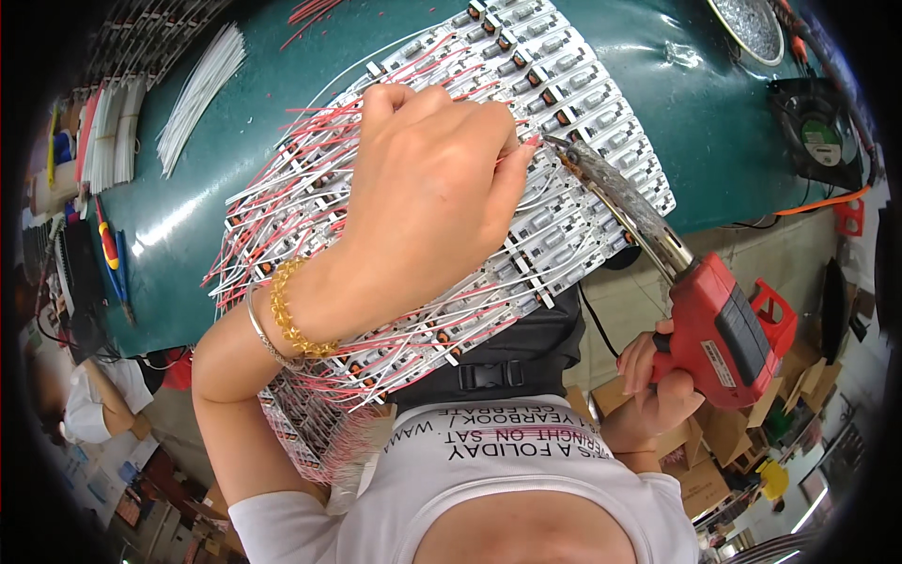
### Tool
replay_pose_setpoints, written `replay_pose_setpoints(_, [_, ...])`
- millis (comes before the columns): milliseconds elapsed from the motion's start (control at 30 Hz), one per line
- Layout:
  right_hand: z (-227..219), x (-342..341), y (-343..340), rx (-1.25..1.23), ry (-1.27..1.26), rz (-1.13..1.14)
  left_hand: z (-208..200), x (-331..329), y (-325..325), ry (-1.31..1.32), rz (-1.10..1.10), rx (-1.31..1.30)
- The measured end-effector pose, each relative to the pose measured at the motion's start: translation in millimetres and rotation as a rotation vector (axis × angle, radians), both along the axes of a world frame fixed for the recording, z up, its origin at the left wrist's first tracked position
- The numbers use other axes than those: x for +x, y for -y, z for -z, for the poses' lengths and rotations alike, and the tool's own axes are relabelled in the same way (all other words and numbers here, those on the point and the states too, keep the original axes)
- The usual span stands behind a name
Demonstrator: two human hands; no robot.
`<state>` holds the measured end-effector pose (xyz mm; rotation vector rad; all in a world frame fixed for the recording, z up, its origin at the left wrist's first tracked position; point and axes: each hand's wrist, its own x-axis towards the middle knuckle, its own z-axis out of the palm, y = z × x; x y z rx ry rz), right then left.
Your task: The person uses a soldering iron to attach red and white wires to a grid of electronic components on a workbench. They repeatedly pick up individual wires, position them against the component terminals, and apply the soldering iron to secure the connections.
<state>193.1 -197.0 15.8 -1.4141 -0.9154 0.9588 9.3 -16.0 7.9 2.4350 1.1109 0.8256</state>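
A panel of white circuit boards (611,122), lined with small components, lies across the green table and reaches over its near edge toward me. Many red and white wires (272,211) stick out from its left part. Over the panel's middle, my left hand (427,164) is closed in a pinch, with a bit of red wire (532,141) showing at the thumb tip; the other fingertips are hidden. My right hand (662,381) grips the handle of a red soldering gun (728,329). Its dark tip points up-left and comes close to my left thumb, just above the boards.
White wire bundles (202,99) lie at the far left of the green table (728,164). Hand tools with red-yellow and blue handles (111,249) rest near its left edge. A black fan (819,136) and a round metal dish (752,28) stand at right. Another person (94,404) sits at lower left.
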Motion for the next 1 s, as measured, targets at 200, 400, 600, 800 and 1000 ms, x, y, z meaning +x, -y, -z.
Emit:
replay_pose_setpoints(200, [4,-1,5,-0.008,0.037,0.039,4,1,1,0.002,-0.008,0.029])
replay_pose_setpoints(400, [-1,-7,-1,0.036,0.046,0.101,3,1,1,-0.008,-0.008,0.039])
replay_pose_setpoints(600, [0,-5,-1,0.028,0.016,0.069,2,2,1,-0.019,-0.003,0.038])
replay_pose_setpoints(800, [0,-2,2,0.055,0.010,0.088,-10,-3,-1,0.107,0.003,-0.242])
replay_pose_setpoints(1000, [4,10,11,0.069,-0.078,0.069,-12,-4,1,0.039,0.076,-0.297])
